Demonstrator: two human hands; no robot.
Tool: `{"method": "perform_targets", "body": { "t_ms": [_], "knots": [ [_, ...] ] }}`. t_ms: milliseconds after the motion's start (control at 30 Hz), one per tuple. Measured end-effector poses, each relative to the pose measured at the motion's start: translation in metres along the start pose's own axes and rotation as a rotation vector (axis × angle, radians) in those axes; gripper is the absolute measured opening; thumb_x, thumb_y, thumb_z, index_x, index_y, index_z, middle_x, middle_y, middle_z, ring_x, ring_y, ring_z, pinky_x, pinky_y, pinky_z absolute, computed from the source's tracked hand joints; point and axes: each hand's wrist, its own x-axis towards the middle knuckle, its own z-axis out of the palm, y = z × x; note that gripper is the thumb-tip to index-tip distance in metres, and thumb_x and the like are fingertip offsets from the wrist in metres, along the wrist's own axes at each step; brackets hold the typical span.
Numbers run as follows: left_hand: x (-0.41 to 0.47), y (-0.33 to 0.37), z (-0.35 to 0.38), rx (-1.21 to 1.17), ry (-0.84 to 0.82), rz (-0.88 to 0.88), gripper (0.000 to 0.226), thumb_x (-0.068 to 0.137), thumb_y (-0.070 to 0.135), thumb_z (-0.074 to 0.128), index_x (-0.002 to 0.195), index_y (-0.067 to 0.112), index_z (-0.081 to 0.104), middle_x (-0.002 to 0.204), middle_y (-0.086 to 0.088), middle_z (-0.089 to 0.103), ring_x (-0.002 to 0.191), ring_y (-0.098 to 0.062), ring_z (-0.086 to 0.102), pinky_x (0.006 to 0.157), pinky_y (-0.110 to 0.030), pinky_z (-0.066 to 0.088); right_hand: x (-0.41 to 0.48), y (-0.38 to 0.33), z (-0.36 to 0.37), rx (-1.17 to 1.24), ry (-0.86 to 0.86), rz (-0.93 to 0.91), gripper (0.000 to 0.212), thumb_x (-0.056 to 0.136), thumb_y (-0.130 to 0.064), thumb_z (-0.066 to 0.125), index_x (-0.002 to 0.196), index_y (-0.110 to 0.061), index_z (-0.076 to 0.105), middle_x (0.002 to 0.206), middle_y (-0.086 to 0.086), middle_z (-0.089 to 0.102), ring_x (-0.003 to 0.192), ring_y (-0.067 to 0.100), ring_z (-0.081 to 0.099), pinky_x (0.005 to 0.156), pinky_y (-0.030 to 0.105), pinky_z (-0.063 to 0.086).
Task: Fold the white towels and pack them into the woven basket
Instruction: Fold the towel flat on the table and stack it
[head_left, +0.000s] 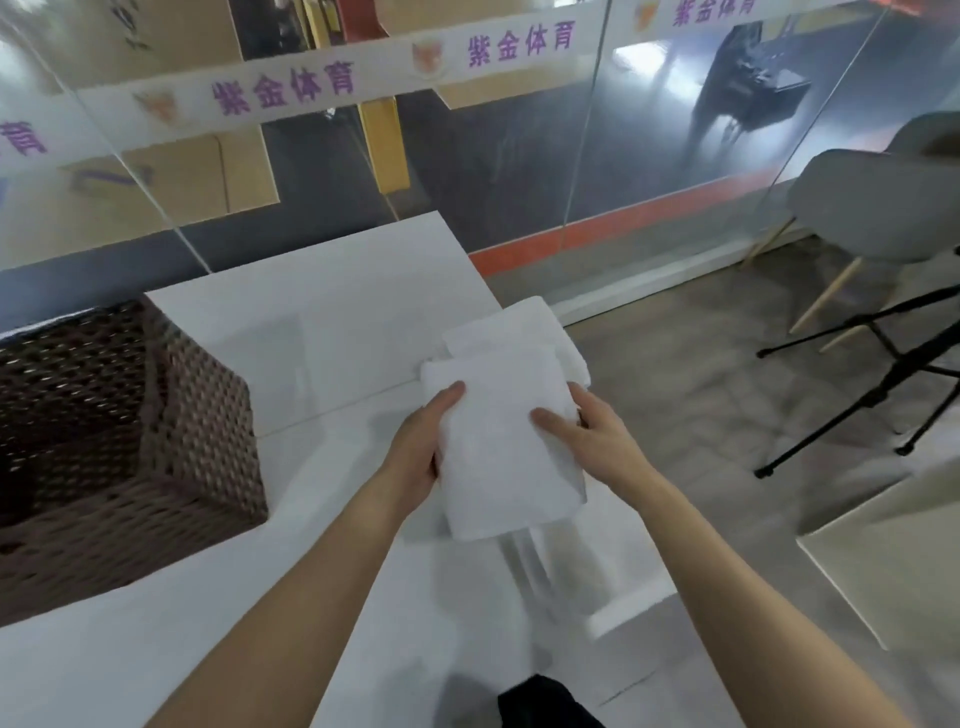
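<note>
A folded white towel (501, 452) is held above the white table (332, 312), near its right edge. My left hand (421, 441) grips its left side, thumb on top and fingers underneath. My right hand (587, 431) grips its right side the same way. Behind it, more white towels (519, 327) lie in a loose pile at the table's right edge. The brown woven basket (208, 415) stands on the table at the left, its dark inside showing no towel in the part I can see.
A glass wall with purple lettering runs behind the table. A grey chair (872, 208) and a black tripod (883, 374) stand on the floor to the right. Another white tabletop corner (893, 561) shows at the lower right.
</note>
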Motion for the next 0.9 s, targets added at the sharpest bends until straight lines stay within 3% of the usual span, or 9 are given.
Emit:
{"method": "perform_targets", "body": {
  "t_ms": [167,300,400,500,667,733,800,867,900],
  "knots": [
    [0.02,-0.008,0.036,0.063,-0.092,-0.087,0.067,0.087,0.055,0.082,0.145,0.026,0.065,0.136,-0.001,0.075,0.129,-0.026,0.07,0.115,-0.056,0.051,0.014,0.005,-0.066,-0.116,-0.006,0.022,0.021,0.098,-0.037,0.075,0.119,-0.035,0.071,0.11,-0.018,0.077,0.101,0.006,0.074,0.083,0.028,0.058],
    [0.015,-0.041,0.05,0.197,-0.158,-0.225,0.05,0.095,0.05,0.076,0.139,0.027,0.068,0.132,-0.001,0.077,0.123,-0.026,0.073,0.108,-0.054,0.058,-0.001,0.044,-0.1,-0.126,-0.081,0.119,0.021,0.099,-0.04,0.073,0.12,-0.04,0.073,0.114,-0.015,0.078,0.106,0.009,0.075,0.093,0.036,0.059],
    [0.013,-0.079,0.054,0.274,-0.105,-0.334,0.047,0.098,0.047,0.074,0.137,0.022,0.069,0.124,-0.005,0.08,0.114,-0.031,0.077,0.098,-0.052,0.063,-0.006,0.094,-0.097,-0.225,-0.1,0.225,0.026,0.095,-0.053,0.069,0.118,-0.042,0.073,0.111,-0.017,0.079,0.103,0.008,0.076,0.098,0.046,0.061],
    [0.017,-0.098,0.054,0.327,-0.052,-0.385,0.051,0.096,0.047,0.077,0.137,0.019,0.068,0.12,-0.007,0.081,0.109,-0.033,0.078,0.094,-0.054,0.065,-0.003,0.139,-0.093,-0.333,-0.128,0.269,0.032,0.093,-0.061,0.063,0.116,-0.04,0.07,0.104,-0.015,0.079,0.096,0.01,0.075,0.094,0.048,0.061],
    [0.022,-0.096,0.058,0.526,0.007,-0.286,0.052,0.095,0.052,0.077,0.129,0.014,0.067,0.118,-0.01,0.079,0.099,-0.032,0.08,0.084,-0.052,0.068,-0.004,0.139,-0.092,-0.426,-0.034,0.289,0.031,0.096,-0.062,0.059,0.105,-0.033,0.065,0.093,-0.005,0.073,0.089,0.022,0.07,0.081,0.043,0.059],
    [0.024,-0.106,0.058,0.845,0.129,-0.121,0.067,0.091,0.063,0.077,0.134,0.016,0.056,0.127,-0.003,0.067,0.106,-0.025,0.074,0.089,-0.049,0.065,-0.007,0.141,-0.084,-0.565,0.008,0.277,0.033,0.097,-0.061,0.057,0.114,-0.033,0.061,0.098,-0.007,0.07,0.091,0.022,0.067,0.079,0.04,0.056],
    [0.025,-0.118,0.056,1.066,0.208,0.024,0.086,0.085,0.073,0.075,0.148,0.024,0.043,0.137,0.004,0.048,0.122,-0.017,0.058,0.104,-0.045,0.055,-0.011,0.147,-0.074,-0.707,0.159,0.169,0.045,0.095,-0.059,0.059,0.128,-0.029,0.058,0.11,-0.004,0.066,0.1,0.026,0.065,0.081,0.039,0.054],
    [0.03,-0.124,0.052,0.996,0.191,-0.022,0.104,0.077,0.082,0.074,0.156,0.028,0.035,0.144,0.003,0.043,0.13,-0.018,0.053,0.112,-0.046,0.05,-0.013,0.158,-0.069,-0.748,0.258,0.041,0.062,0.092,-0.06,0.062,0.143,-0.026,0.05,0.126,0.0,0.058,0.115,0.028,0.06,0.091,0.04,0.053],
    [0.035,-0.127,0.049,0.929,0.184,-0.082,0.112,0.07,0.088,0.074,0.157,0.029,0.035,0.146,0.002,0.047,0.133,-0.02,0.056,0.113,-0.048,0.051,-0.013,0.161,-0.069,-0.708,0.234,0.065,0.071,0.093,-0.063,0.06,0.152,-0.026,0.042,0.138,0.001,0.053,0.125,0.027,0.056,0.099,0.043,0.052]
  ]
}}
